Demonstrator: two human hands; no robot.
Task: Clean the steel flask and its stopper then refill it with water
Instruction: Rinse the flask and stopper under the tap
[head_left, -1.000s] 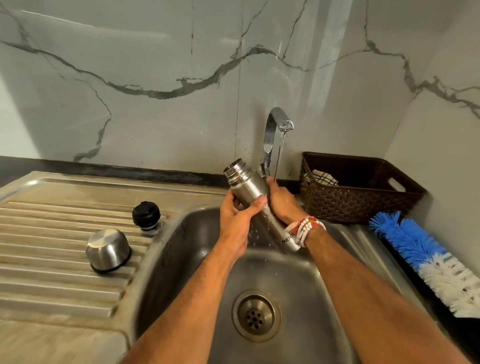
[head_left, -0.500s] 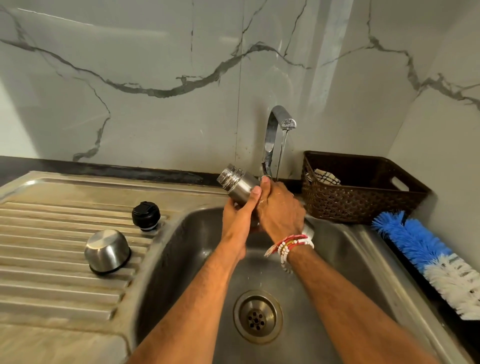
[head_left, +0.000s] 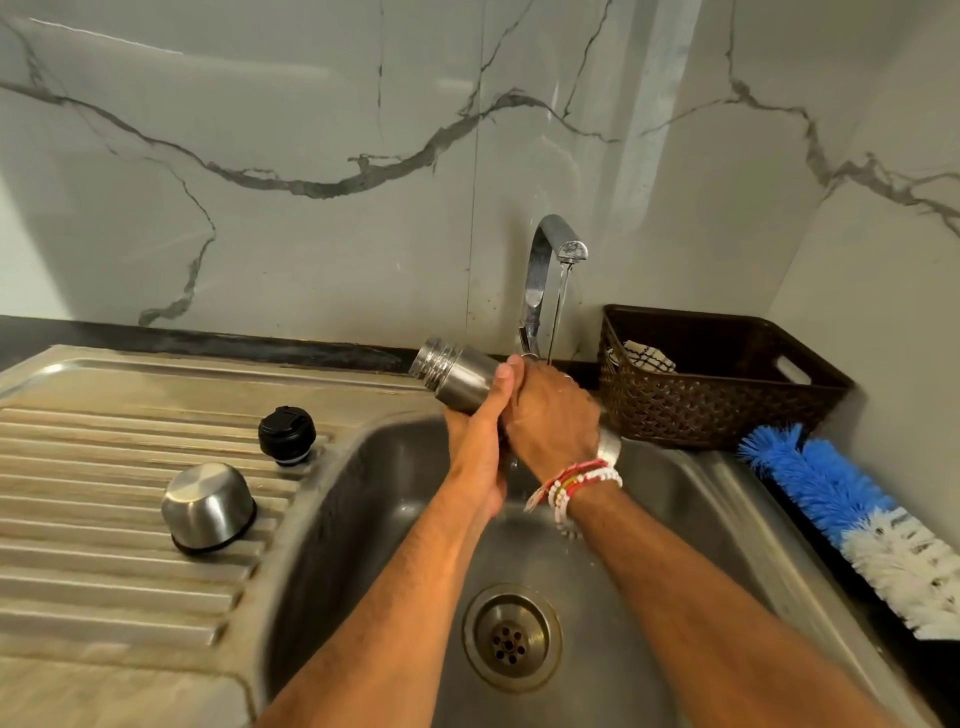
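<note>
The steel flask is held tilted over the sink basin, its open threaded mouth pointing up and left. My left hand grips it from below. My right hand, with bead bracelets at the wrist, wraps over its middle, hiding most of the body. Only the flask's base shows past my right wrist. A thin stream of water runs from the tap just behind my hands. The black stopper and the upturned steel cup lid rest on the ribbed drainboard to the left.
A dark woven basket holding a checked cloth stands right of the tap. A blue and white bottle brush lies along the sink's right edge. The drain is in the basin below my forearms. Marble walls close the back and right.
My right hand has slid up from the flask's lower end to cover its middle. The flask has tipped flatter, with its mouth swung further left.
</note>
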